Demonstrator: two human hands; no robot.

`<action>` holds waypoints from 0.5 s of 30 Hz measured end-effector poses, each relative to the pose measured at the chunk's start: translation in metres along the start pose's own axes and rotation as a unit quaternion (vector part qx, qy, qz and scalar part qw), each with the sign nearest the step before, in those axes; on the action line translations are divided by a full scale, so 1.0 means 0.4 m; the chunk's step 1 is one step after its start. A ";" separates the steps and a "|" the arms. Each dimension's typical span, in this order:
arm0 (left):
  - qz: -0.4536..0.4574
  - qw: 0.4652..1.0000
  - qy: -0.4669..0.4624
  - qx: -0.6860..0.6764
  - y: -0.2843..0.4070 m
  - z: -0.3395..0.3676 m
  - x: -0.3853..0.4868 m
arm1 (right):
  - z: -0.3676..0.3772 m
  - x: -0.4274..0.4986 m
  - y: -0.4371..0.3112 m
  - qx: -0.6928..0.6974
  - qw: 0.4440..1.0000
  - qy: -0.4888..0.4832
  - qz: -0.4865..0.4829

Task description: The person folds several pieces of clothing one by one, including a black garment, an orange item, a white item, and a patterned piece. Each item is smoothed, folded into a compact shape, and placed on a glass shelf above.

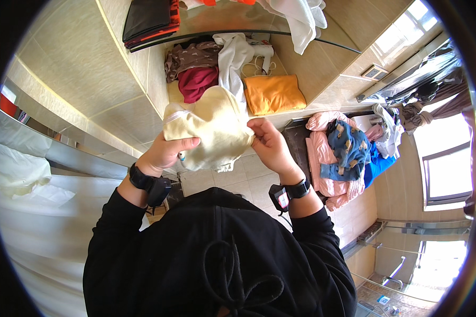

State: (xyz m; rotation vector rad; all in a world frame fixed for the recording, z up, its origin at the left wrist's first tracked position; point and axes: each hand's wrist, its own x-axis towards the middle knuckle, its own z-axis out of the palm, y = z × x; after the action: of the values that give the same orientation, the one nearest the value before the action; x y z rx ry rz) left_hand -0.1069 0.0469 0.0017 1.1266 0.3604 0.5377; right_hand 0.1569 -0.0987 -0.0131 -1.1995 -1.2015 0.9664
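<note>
A pale yellow garment (214, 130) is held up in front of me between both hands. My left hand (170, 149) grips its left side, with the thumb lying over the cloth. On the right edge, the fingers of my right hand (269, 143) pinch the fabric. Just beyond the garment, in a tiled niche, lie a folded orange cloth (275, 95), a crumpled white cloth (234, 59), a dark red cloth (198, 82) and a brown patterned garment (194, 59). The garment covers part of the niche's front edge.
A glass shelf (242, 32) above the niche carries a dark folded stack (148, 23) and white cloth (301, 20). A white hair dryer (264, 53) sits inside. To the right, a pink padded jacket (319, 154) lies under a blue patterned knit (347, 148). White bedding (51, 222) is at left.
</note>
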 end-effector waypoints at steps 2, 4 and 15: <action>-0.008 0.999 0.014 0.032 0.011 0.008 -0.009 | -0.006 -0.005 -0.018 0.060 0.995 -0.079 0.032; -0.007 0.997 -0.005 0.072 0.017 0.014 -0.014 | -0.016 -0.001 -0.040 0.172 0.977 -0.068 0.102; -0.216 0.945 -0.043 -0.241 -0.055 -0.052 -0.020 | 0.048 0.022 -0.028 0.135 0.964 0.002 0.230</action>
State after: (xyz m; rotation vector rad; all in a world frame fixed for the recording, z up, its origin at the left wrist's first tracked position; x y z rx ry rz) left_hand -0.1195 0.0510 -0.0267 0.5690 0.3617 0.1673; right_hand 0.1386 -0.0888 -0.0015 -1.2807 -0.7636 1.4208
